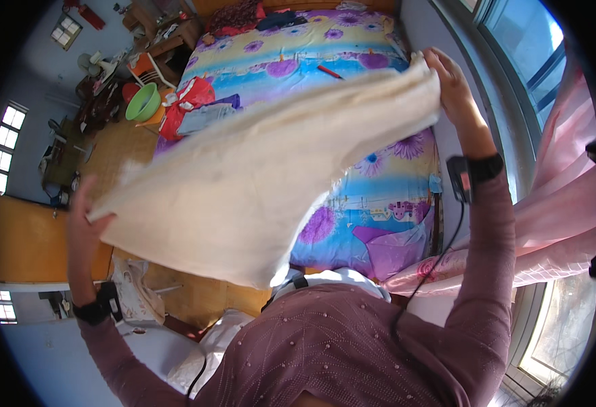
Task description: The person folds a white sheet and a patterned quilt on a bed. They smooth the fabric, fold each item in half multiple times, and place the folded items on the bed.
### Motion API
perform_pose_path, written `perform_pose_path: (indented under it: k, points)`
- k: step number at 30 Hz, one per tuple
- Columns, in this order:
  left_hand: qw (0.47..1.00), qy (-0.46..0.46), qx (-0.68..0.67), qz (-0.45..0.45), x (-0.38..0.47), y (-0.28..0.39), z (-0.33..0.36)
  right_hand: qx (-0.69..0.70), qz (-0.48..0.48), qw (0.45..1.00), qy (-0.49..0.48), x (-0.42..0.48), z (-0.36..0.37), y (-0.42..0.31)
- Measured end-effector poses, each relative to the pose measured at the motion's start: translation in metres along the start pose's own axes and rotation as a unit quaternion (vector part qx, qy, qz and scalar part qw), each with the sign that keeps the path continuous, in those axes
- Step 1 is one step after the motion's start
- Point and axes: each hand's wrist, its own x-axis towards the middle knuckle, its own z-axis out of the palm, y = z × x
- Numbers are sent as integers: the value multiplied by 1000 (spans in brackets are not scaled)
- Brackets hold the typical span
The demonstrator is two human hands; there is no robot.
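Note:
A large cream-coloured cloth (237,178) is stretched at a slant between my two raised hands. My left hand (87,216) pinches its lower-left corner between thumb and fingers, slightly blurred. Up at the right, my right hand (448,81) grips the opposite end, where the fabric is bunched. The cloth's lower edge is ragged near the middle and hangs towards my waist. Beneath it lies a bed with a flowered blue, yellow and purple sheet (282,66), partly hidden by the cloth.
On the bed lie a red pen-like object (330,71), a red bag (196,94), folded light-blue fabric (204,119) and a purple plastic bag (392,249). A green basin (144,103) stands left of the bed. Pink curtains (557,203) hang by the window at right. A cable runs from my right wrist.

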Motion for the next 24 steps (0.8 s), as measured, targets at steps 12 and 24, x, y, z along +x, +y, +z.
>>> perform_pose_path:
  k: [12,24]
  points:
    - [963,-234,129,-30,-23,-38,66,-115,207,827,-509,-150,37,-119]
    - [988,-128,5,85,151,33,61,-723,-207,634,-183,-68,2,-174]
